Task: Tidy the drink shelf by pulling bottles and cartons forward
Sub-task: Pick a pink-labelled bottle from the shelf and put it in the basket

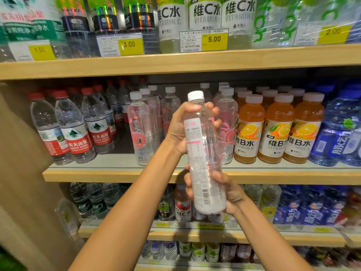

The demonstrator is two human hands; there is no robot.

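I hold a tall clear bottle (203, 153) with a white cap and pink-and-white label upright in front of the middle shelf (109, 176). My left hand (180, 130) grips its upper half from the left. My right hand (230, 194) cups its base from the right. The label's back with the barcode faces me. On the shelf behind, more of the same clear pink-label bottles (139, 130) stand, one at the front edge left of my hands, another (226, 126) right of them. The spot directly behind the held bottle is hidden.
Red-capped water bottles (78, 130) fill the shelf's left, orange vitamin drinks (277, 132) and blue bottles (340, 130) its right. The upper shelf (175, 63) carries yellow price tags and bottles. Lower shelves (214, 234) hold more drinks. A tan side panel (21, 173) bounds the left.
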